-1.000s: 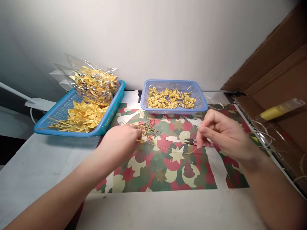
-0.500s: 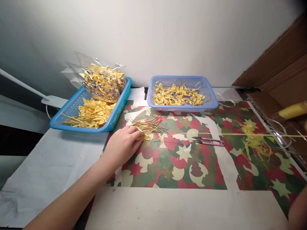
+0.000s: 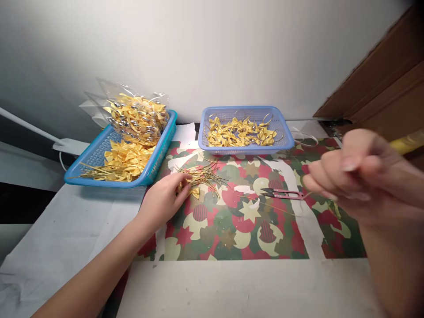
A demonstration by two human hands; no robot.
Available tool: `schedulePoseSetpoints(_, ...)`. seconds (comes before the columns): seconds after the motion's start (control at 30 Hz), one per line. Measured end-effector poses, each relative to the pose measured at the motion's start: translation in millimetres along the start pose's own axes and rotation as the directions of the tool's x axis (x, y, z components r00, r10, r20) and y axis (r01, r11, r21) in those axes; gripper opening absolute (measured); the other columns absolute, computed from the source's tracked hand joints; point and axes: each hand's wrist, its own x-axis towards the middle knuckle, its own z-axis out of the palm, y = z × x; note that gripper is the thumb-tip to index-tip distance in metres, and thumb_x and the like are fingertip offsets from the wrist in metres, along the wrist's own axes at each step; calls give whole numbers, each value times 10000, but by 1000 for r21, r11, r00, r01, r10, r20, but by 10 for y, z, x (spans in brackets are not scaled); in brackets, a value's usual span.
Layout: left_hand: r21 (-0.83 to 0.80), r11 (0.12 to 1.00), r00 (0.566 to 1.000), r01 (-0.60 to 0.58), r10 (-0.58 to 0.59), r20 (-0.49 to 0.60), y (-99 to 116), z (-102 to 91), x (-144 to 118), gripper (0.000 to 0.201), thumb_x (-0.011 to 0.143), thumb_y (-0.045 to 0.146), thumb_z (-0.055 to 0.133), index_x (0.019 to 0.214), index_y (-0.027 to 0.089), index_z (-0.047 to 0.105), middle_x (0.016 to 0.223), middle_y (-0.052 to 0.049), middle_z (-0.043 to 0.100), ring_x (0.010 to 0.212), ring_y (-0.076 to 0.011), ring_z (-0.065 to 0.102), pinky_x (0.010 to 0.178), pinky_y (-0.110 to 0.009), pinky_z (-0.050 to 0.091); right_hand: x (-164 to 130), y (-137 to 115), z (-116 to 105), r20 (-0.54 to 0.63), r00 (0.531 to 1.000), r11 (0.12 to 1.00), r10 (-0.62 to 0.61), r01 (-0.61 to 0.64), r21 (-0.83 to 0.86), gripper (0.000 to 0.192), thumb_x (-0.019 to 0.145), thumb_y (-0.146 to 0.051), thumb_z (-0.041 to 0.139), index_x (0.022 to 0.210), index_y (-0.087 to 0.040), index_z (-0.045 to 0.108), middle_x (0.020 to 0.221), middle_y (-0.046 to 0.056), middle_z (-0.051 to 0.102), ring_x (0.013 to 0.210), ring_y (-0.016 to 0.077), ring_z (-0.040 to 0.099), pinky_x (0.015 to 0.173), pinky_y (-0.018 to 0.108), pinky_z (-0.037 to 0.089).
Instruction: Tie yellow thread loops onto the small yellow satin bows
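Head view: nearest, the right hand point(image 3: 361, 176) hangs blurred above the desk point(image 3: 238, 287), fingers curled together; whether they pinch anything I cannot tell. Beyond it, pink thread snips point(image 3: 281, 193) lie on the star-patterned paper point(image 3: 232, 229). The left hand point(image 3: 162, 201) rests on that paper, fingers pinching a small yellow ribbon bow point(image 3: 194, 192) beside a loose pile of gold wire ties point(image 3: 202, 176). Farther back stand a teal basket point(image 3: 99, 154) and a lilac-blue basket point(image 3: 245, 145), both holding bows.

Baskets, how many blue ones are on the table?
2. The teal basket sits at the left holding bows and a bag; the blue basket sits farther right by the wall.
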Motion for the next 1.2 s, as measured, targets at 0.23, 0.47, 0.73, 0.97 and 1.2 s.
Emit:
schedulePoseSetpoints(0.23, 214, 901, 919, -377, 393, -35, -104, -11, -18, 197, 932, 282, 521, 933, 177, 688, 911, -87, 630, 768, -227, 582, 659, -341, 482, 3, 137, 46, 101, 994, 986, 51, -66, 153, 205, 890, -342, 681, 740, -225, 606, 499, -63, 341, 461, 64, 314, 478, 272, 266)
schedulePoseSetpoints(0.47, 226, 890, 916, -395, 363, 170, -104, -34, 94, 239, 935, 257, 481, 791, 171, 653, 841, -87, 606, 738, -230, 541, 650, -349, 454, 30, 462, 235, 157, 977, 962, 146, -177, 209, 220, 878, -328, 674, 728, -204, 570, 540, -64, 389, 485, 67, 329, 484, 244, 260)
schedulePoseSetpoints(0.73, -446, 887, 983, -123, 169, 65, 156, -141, 32, 225, 981, 289, 424, 812, 188, 534, 868, -39, 531, 781, -167, 507, 691, -287, 424, -60, 959, 587, 164, 957, 955, 238, -262, 142, 246, 851, -370, 688, 721, -178, 603, 864, 27, 618, 747, 109, 562, 667, 258, 473)
schedulePoseSetpoints(0.97, -840, 261, 862, 476, 48, 504, 672, 144, 80, 337, 899, 481, 581, 770, 180, 502, 665, 37, 410, 580, -94, 355, 531, -212, 329, -121, 1120, 687, 17, 989, 969, 150, -150, 198, 125, 797, -322, 755, 758, -210, 716, 1121, 47, 644, 948, 147, 639, 822, 305, 545)
schedulePoseSetpoints(1.2, -753, -226, 785, 618, 113, 610, 841, 418, 140, 335, 821, 495, 689, 885, 176, 607, 715, 6, 531, 583, -95, 475, 492, -184, 412, -42, 1119, 625, -115, 975, 955, 188, -154, 253, 188, 731, -370, 808, 696, -201, 731, 833, 25, 674, 732, 112, 630, 686, 253, 546)
